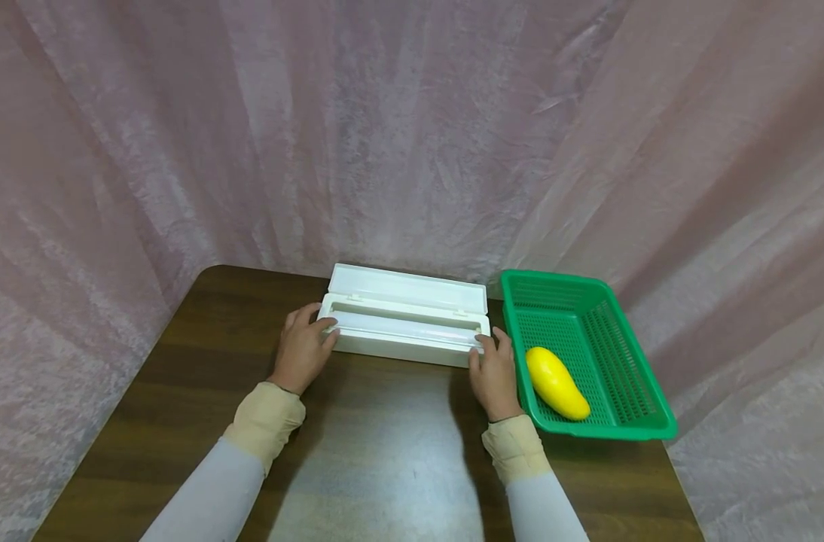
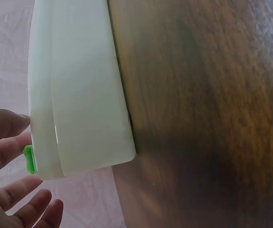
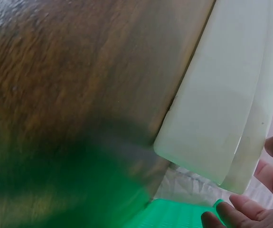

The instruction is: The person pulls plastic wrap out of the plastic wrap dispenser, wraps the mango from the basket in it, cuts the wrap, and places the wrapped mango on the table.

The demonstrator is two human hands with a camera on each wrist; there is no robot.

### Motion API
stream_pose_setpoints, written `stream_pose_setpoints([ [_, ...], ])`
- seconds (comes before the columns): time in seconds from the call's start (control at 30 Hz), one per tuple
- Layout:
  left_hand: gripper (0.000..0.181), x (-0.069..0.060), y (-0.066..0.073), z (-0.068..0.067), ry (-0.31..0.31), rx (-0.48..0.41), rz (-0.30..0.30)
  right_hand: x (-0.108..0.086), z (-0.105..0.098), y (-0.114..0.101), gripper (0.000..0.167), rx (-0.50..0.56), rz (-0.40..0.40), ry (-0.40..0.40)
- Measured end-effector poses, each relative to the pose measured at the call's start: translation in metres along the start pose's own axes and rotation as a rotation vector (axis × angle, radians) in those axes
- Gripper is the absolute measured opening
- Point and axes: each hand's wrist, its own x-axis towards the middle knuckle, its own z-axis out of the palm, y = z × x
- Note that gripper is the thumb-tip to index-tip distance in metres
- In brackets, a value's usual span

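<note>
A long white cling-film dispenser box (image 1: 401,348) sits near the back of the table, its hinged lid (image 1: 407,289) raised behind it. Inside lies a pale roll of film (image 1: 405,327). My left hand (image 1: 301,350) is at the left end, thumb and index finger on the top front edge, other fingers spread around the corner. At the right end my right hand (image 1: 493,373) touches the front edge in a similar way. A small green slider (image 2: 30,159) shows beside the left fingers in the left wrist view. Whether film lies between any fingertips is hidden.
Right of the box stands a green plastic basket (image 1: 639,361), close beside my right hand. It holds a yellow mango (image 1: 556,382). The brown wooden table (image 1: 202,376) meets a pinkish curtain (image 1: 412,135) at its back edge.
</note>
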Motion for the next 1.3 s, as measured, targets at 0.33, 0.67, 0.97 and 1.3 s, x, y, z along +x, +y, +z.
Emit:
stream_pose_setpoints([
  [0.33, 0.019, 0.007, 0.001, -0.002, -0.051, -0.015, -0.021, 0.006, -0.001, 0.003, 0.019, 0.048, 0.071, -0.023],
  [0.67, 0.014, 0.011, 0.0, -0.004, -0.065, -0.028, -0.021, 0.011, -0.002, -0.001, 0.016, 0.092, 0.126, -0.007],
  [0.97, 0.011, 0.012, -0.002, 0.0, -0.034, -0.022, -0.008, 0.013, 0.005, 0.003, 0.016, 0.119, 0.151, 0.013],
  [1.3, 0.014, 0.014, -0.003, 0.004, -0.028, -0.018, -0.003, 0.014, 0.007, 0.001, 0.019, 0.141, 0.193, -0.021],
])
